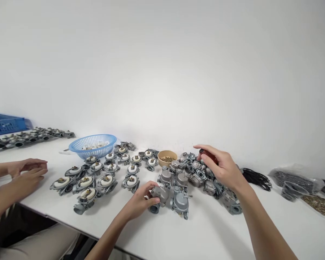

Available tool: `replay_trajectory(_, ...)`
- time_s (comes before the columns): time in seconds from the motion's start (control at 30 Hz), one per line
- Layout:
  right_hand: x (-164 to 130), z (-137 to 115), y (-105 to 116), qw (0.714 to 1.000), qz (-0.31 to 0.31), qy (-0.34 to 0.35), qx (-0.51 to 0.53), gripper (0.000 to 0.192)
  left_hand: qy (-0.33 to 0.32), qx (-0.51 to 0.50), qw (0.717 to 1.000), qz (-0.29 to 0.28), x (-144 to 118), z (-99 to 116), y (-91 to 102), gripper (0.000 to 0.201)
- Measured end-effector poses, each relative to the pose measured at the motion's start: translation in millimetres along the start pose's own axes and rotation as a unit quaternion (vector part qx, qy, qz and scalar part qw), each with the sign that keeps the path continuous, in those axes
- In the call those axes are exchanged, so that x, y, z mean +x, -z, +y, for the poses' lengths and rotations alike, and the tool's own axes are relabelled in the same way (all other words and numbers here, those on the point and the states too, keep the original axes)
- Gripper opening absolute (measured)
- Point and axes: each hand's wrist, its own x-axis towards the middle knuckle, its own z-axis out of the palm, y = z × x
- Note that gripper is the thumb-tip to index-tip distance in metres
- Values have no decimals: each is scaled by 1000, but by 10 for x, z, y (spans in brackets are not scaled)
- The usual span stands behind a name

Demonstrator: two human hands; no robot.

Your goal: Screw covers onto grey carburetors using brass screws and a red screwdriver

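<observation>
My left hand (143,200) is closed around a grey metal carburetor (162,194) resting on the white table, its round bowl side up. Just right of it stands another carburetor (181,202), also bowl up, with more behind. Raised over the pile of carburetors (199,173), my right hand (223,164) grips a tool by its dark red handle (209,156). The tool's working end is hidden, so its kind does not show. Behind the upright carburetors is a tan bowl (167,154) with small brass-coloured screws.
Left of my hands sit several open carburetors with white floats (86,182). Behind them is a blue basket (92,139) of white parts. Another person's hands (29,175) rest at left. Black rings (256,179) and a plastic bag (296,177) lie at right.
</observation>
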Motion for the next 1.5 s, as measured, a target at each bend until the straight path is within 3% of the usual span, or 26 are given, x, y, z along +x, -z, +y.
replay_trajectory(0.1, -95, 134, -43, 997, -37, -16, -70, 40, 1, 67, 997, -22, 26, 62, 22, 33)
replay_trajectory(0.2, -245, 313, -186, 991, -57, -19, -118, 42, -4, 95, 995, -10, -9, 44, 5, 31)
replay_trajectory(0.37, -518, 640, -433, 984, -79, -47, -155, 43, 1, -10, 1000, 27, -115, -117, -26, 42)
replay_trajectory(0.5, -628, 790, -543, 959, -151, -80, -224, 41, 17, -131, 991, 27, -109, -265, -78, 55)
replay_trajectory(0.63, -673, 835, -632, 919, -222, -122, -302, 31, -4, -137, 990, 14, -48, -340, -131, 61)
replay_trajectory(0.8, -680, 890, -735, 902, -239, -137, -333, 22, -9, -125, 992, -1, -39, -296, -140, 56)
replay_trajectory(1.0, -662, 905, -787, 896, -239, -132, -350, 16, 54, 36, 997, 48, -190, -28, -127, 56)
replay_trajectory(1.13, -670, 902, -811, 893, -239, -133, -357, 18, 76, 179, 967, 166, -273, 264, -102, 53)
replay_trajectory(1.2, -672, 913, -823, 891, -240, -135, -360, 20, 62, 254, 942, 211, -133, 495, -51, 45)
replay_trajectory(1.27, -671, 930, -833, 890, -240, -137, -363, 20, 26, 318, 929, 186, 215, 756, 34, 38)
replay_trajectory(1.33, -669, 944, -839, 889, -241, -140, -364, 19, 0, 404, 907, 117, 741, 973, 135, 38)
replay_trajectory(1.4, -666, 949, -840, 888, -242, -142, -365, 18, 5, 430, 901, 61, 1330, 1078, 226, 33)
replay_trajectory(1.5, -660, 942, -832, 886, -244, -144, -367, 17, 52, 461, 885, -26, 2052, 992, 313, 25)
